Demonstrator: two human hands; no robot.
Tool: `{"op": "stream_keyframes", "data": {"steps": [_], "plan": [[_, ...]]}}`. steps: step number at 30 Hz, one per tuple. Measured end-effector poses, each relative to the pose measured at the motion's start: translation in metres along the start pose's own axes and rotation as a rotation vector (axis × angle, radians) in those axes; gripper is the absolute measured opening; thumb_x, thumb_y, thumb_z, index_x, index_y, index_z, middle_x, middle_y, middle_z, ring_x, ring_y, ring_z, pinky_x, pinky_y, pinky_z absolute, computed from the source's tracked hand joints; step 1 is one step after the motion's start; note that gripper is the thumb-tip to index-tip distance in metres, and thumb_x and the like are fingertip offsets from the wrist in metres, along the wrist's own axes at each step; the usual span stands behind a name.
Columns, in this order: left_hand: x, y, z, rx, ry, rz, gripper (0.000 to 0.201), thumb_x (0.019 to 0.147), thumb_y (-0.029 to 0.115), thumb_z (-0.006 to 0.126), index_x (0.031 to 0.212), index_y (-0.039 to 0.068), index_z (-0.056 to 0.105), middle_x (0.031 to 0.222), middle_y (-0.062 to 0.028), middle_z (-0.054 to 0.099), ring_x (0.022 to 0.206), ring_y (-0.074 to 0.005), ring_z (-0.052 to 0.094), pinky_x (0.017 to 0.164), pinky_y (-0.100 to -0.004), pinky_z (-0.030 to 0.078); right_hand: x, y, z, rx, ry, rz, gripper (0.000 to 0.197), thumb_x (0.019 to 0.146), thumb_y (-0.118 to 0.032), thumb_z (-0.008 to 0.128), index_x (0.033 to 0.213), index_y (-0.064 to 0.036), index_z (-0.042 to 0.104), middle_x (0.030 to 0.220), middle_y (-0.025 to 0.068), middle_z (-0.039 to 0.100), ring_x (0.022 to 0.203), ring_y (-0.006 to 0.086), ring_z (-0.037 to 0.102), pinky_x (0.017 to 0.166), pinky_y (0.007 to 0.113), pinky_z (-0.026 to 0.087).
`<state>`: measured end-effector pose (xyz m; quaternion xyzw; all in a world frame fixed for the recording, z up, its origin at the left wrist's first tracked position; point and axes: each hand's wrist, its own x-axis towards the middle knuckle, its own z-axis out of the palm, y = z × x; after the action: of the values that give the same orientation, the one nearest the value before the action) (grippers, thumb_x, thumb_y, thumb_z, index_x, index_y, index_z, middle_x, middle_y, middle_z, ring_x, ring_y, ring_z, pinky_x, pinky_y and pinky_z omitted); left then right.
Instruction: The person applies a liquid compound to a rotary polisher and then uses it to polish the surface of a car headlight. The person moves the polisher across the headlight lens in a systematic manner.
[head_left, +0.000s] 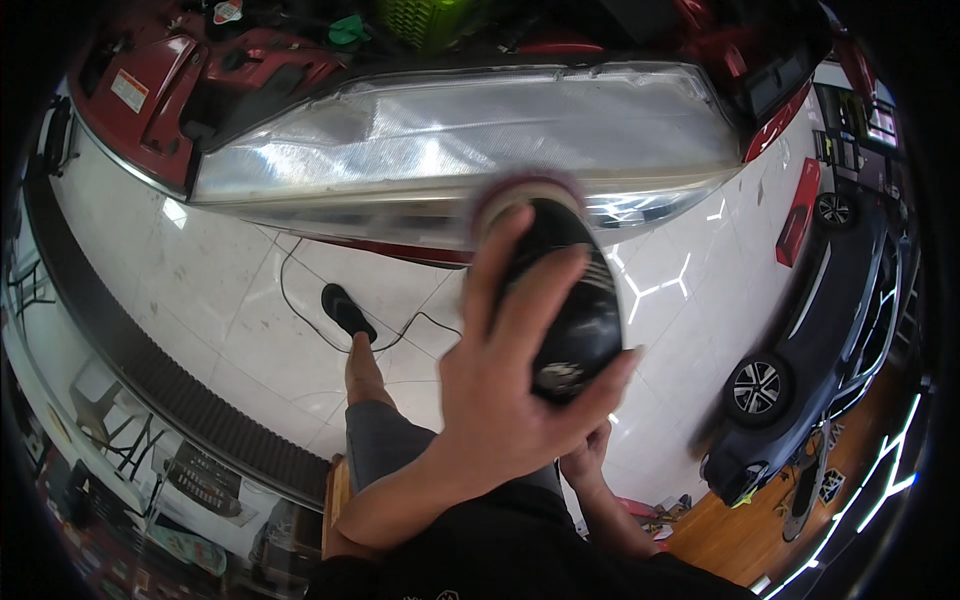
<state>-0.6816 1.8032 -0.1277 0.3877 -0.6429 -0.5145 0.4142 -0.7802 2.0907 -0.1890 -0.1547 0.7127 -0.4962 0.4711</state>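
Note:
My left hand [500, 390] grips a black handheld power polisher [575, 325], fingers spread over its body and thumb along the right side. The round reddish pad [525, 187] at its far end is blurred and lies against the lower edge of a large, clear car headlight [430, 140]. Hazy streaks mark the lens. Behind the left hand, below the tool's near end, my right hand [588, 452] has its fingers curled; what they hold is hidden.
Red car bodywork [150, 100] surrounds the headlight. A thin black cord [300, 300] loops over the tiled floor by my slippered foot [348, 312]. A dark car [810, 350] stands at right, a ribbed dark strip [150, 350] runs along the left, and something bright green [425, 20] sits above the headlight.

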Motion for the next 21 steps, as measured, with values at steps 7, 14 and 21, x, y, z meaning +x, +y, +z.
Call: {"op": "stream_keyframes", "data": {"steps": [7,14,21], "plan": [[0.005,0.012,0.031,-0.018,-0.104,-0.021,0.066,0.083,0.029,0.084,0.142,0.014,0.058,0.159,-0.031,0.04,0.096,-0.0498,0.076,0.076,-0.0518,0.067,-0.019,0.042,-0.024,-0.021,-0.009,0.019,0.085,0.098,-0.056,0.07,0.154,0.0028,0.045,0.149,0.0146,0.054,0.136,0.0261,0.055,0.113,0.041,0.046],[0.002,0.003,0.014,-0.029,-0.083,-0.008,0.069,0.081,0.027,0.085,0.143,0.013,0.057,0.158,-0.0308,0.042,0.099,-0.0504,0.075,0.076,-0.0521,0.066,-0.011,0.013,0.012,-0.112,0.029,-0.04,0.073,0.097,-0.039,0.074,0.152,0.0017,0.048,0.149,0.0157,0.056,0.136,0.0312,0.057,0.111,0.044,0.049],[0.003,-0.004,-0.011,-0.034,-0.049,0.004,0.071,0.08,0.028,0.086,0.144,0.012,0.057,0.157,-0.0319,0.042,0.109,-0.0521,0.073,0.079,-0.0518,0.066,-0.01,0.023,0.024,-0.277,0.014,-0.162,0.057,0.092,-0.023,0.08,0.141,0.0012,0.063,0.139,0.017,0.067,0.128,0.0362,0.065,0.103,0.046,0.054]]}}
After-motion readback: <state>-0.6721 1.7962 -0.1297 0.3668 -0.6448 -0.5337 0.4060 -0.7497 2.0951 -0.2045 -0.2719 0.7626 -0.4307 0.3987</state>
